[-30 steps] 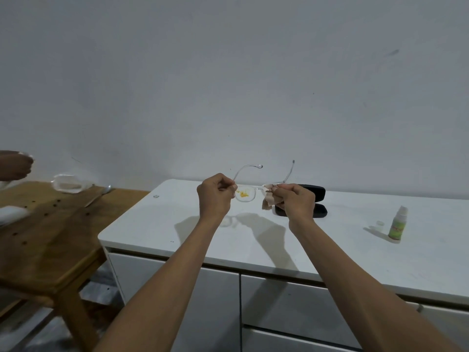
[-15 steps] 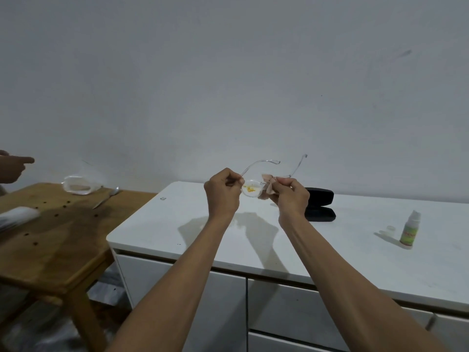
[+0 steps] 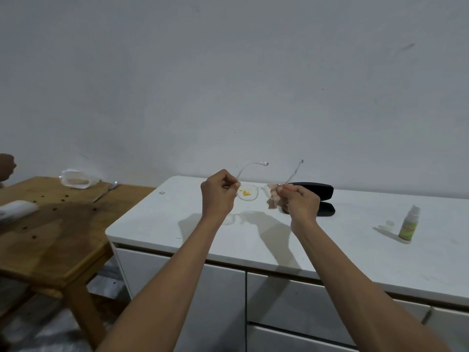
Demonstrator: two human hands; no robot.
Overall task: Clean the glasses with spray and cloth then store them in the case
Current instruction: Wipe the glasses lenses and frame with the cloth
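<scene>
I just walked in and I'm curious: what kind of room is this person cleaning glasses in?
Probably a room in a home, though that is a guess. A white cabinet with drawers stands against a plain wall, a wooden table beside it carries a spoon, and a second person's hand shows at the left edge.

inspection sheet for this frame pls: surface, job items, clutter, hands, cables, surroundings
Surface: white cabinet top, faint smudges.
Job's things: clear-framed glasses held in the air, yellow smear on one lens; pinkish cloth at the other lens; black case open behind the hands; spray bottle upright at right, its small cap beside it.
Clutter: small clear bit near the back left edge.
Hands: left hand pinches the frame end; right hand grips cloth and frame.
Cables: nothing seen.
Surroundings: grey wall; wooden table at left with plastic bag and spoon; another person's hand at the left edge.
</scene>
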